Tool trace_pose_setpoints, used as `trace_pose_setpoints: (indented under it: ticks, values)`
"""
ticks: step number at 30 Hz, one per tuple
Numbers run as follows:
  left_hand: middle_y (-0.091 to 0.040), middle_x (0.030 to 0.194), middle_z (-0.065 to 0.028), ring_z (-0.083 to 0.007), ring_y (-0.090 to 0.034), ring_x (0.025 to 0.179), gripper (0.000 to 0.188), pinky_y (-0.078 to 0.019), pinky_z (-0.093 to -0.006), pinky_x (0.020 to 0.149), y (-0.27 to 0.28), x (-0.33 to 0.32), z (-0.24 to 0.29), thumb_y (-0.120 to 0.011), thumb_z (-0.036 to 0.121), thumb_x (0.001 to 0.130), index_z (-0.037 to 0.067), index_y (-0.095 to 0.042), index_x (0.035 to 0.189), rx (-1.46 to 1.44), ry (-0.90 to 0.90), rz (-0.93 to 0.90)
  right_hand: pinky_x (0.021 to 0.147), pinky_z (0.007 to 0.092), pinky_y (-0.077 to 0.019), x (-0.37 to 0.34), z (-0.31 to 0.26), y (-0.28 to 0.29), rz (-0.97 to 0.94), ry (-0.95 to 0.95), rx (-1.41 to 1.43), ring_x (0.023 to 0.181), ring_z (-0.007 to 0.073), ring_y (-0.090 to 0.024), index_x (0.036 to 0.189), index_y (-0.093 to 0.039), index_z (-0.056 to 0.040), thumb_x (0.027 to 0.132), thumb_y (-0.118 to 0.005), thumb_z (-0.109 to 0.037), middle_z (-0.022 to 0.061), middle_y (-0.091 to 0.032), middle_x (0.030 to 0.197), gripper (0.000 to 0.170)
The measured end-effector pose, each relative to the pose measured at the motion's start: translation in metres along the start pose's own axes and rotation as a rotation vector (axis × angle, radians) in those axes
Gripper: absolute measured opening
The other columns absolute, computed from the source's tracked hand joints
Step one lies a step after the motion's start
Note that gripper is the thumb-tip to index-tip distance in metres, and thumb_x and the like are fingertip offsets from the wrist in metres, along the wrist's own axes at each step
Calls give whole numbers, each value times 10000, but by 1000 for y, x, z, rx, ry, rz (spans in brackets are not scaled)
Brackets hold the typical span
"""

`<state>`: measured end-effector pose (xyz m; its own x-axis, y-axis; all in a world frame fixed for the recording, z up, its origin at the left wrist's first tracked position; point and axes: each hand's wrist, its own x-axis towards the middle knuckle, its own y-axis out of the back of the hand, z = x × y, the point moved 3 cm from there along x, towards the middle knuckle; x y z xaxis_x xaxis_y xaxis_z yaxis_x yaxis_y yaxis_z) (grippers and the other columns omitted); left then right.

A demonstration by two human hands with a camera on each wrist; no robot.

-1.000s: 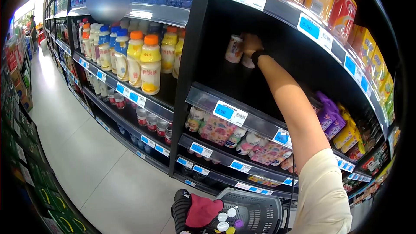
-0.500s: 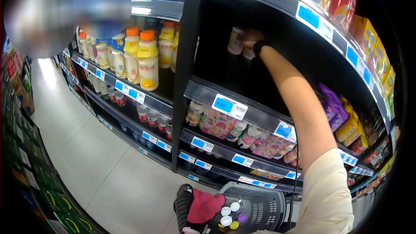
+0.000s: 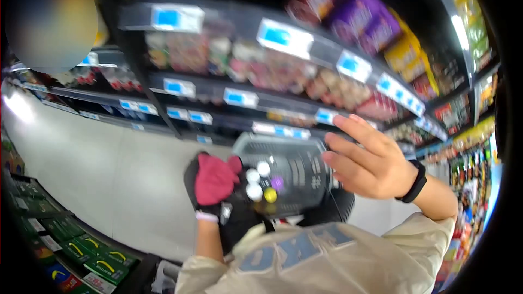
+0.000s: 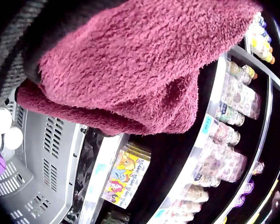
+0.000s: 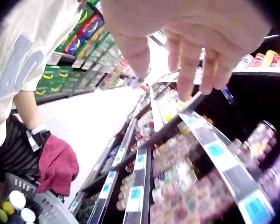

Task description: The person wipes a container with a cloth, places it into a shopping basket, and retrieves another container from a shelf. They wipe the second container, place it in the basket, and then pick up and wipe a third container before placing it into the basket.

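Observation:
The right hand point(image 3: 368, 158), a black band at its wrist, is raised with spread, slightly bent fingers and holds nothing; it is between the shelves and the torso, by the right side of a grey basket point(image 3: 310, 142). Bottles with white point(image 3: 254, 191), purple point(image 3: 277, 183) and yellow point(image 3: 270, 195) caps stand in the basket. A maroon fuzzy cloth point(image 3: 214, 179) covers the left hand at the basket's left side, hiding its fingers. In the left wrist view the cloth point(image 4: 130, 65) fills the upper part. A can point(image 5: 261, 135) stands on a shelf in the right wrist view.
Shelves with price labels point(image 3: 284, 37) curve along the far side, bearing packed small bottles point(image 3: 267, 68) and purple bags point(image 3: 362, 19). Green boxes point(image 3: 106, 264) are stacked at the lower left. Pale floor point(image 3: 136, 185) lies between them.
The right hand has come out of the dark upper shelf, away from the cans there, and down near the basket with nothing in it. The head view has tilted down and turned right.

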<state>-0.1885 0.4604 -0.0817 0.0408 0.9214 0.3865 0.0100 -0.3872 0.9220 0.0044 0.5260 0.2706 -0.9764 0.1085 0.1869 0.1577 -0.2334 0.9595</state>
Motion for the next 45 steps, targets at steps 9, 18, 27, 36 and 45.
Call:
trace_pose_setpoints:
  ticks: [9, 18, 27, 36, 45]
  values:
    - [-651, 836, -15, -258, -603, 771, 153, -484, -362, 720, -8, 4, 12, -679, 191, 668, 136, -652, 809, -997, 306, -181, 986, 522, -469, -314, -52, -29, -478, -530, -50, 1114, 404, -556, 1010, -618, 46, 627, -652, -28, 187, -605, 1049, 391]
    - [-679, 1093, 46, -186, -656, 926, 389, -500, -297, 753, -16, 8, 24, -666, 47, 677, 130, -650, 1056, -909, 251, -369, 879, 492, -499, -373, -94, -43, -324, -826, 94, 1062, 392, -571, 904, -629, 20, 666, -649, 0, 154, -624, 987, 240]
    - [-677, 941, 77, -235, -596, 812, 289, -492, -351, 705, 39, 34, 45, -664, 124, 661, 254, -710, 914, -326, -16, -286, 728, 412, -532, -209, -106, -220, -61, -700, 740, 820, 319, -640, 919, -626, -36, 794, -651, -160, 130, -637, 849, 178]
    - [-620, 810, -21, -304, -574, 745, 216, -481, -415, 631, 33, 21, 11, -732, 271, 633, 256, -663, 838, -281, 85, -228, 804, 540, -530, -113, -158, -477, -507, -951, 804, 1127, 482, -519, 1380, -416, -211, 671, -787, -181, 213, -390, 1297, 801]
    - [-606, 836, -9, -278, -573, 761, 252, -470, -388, 658, 17, 8, -5, -731, 236, 584, 182, -624, 806, -304, 15, -145, 843, 503, -513, -151, -131, -503, -215, -1072, 994, 937, 471, -616, 1195, -524, -108, 574, -838, -276, 249, -602, 1040, 716]
